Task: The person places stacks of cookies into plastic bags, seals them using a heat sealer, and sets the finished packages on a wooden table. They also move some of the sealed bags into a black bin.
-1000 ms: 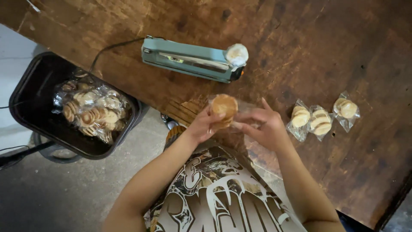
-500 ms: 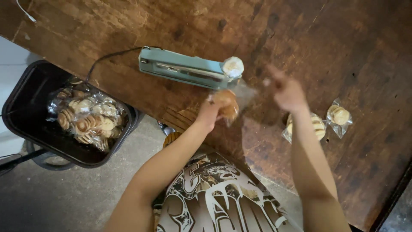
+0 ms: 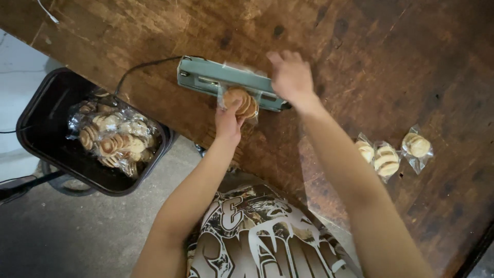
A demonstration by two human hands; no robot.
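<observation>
My left hand [image 3: 227,121] holds a clear bag of round cookies [image 3: 240,100], with the bag's top laid across the teal heat sealer [image 3: 206,77] on the wooden table [image 3: 360,62]. Resting on the sealer's right end, my right hand [image 3: 291,77] covers its handle with the palm down. The bag's open end lies under the sealer's bar and is hard to make out.
Three sealed cookie packets [image 3: 387,158] lie on the table at the right. A black bin [image 3: 46,149] holding several packed cookie bags [image 3: 110,136] stands on the floor at the left. A black cord [image 3: 144,67] runs from the sealer's left end.
My left hand carried the cookie bag up to the sealer. My right hand left the bag, swung right, then came down on the sealer's right end.
</observation>
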